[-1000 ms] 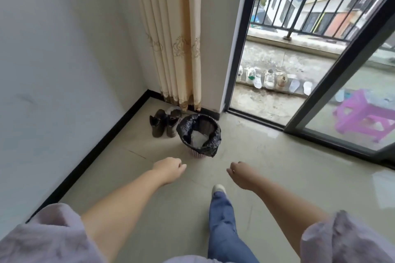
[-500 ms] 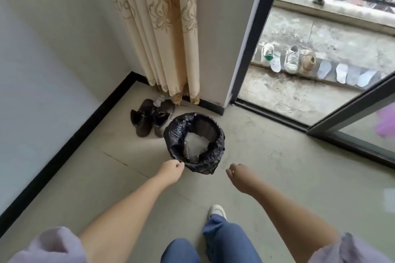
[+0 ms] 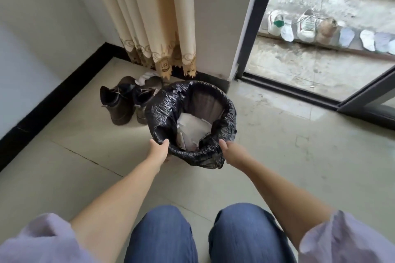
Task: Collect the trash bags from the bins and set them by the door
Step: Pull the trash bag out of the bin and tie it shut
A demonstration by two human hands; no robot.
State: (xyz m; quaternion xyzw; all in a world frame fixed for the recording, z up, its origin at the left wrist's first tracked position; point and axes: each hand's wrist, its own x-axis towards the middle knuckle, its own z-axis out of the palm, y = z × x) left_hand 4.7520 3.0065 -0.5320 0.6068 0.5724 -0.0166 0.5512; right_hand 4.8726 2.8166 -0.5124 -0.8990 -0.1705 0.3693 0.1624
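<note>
Home interior, room corner by a balcony door (image 3: 250,28). Cream curtain (image 3: 158,17) hangs just left of the door frame, dark boots (image 3: 119,102) on tiled floor (image 3: 299,166) below the curtain, sneakers (image 3: 305,25) lined up outside past the door on the concrete balcony.

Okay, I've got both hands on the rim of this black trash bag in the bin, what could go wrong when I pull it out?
1. The left hand and right hand both grip the near edge of the trash bag; the far rim is still folded over the bin, so lifting may drag or tip the bin.
2. White paper trash lies loose inside the open bag and could spill if it tilts.
3. The dark boots stand right beside the bin and could be knocked.
</note>
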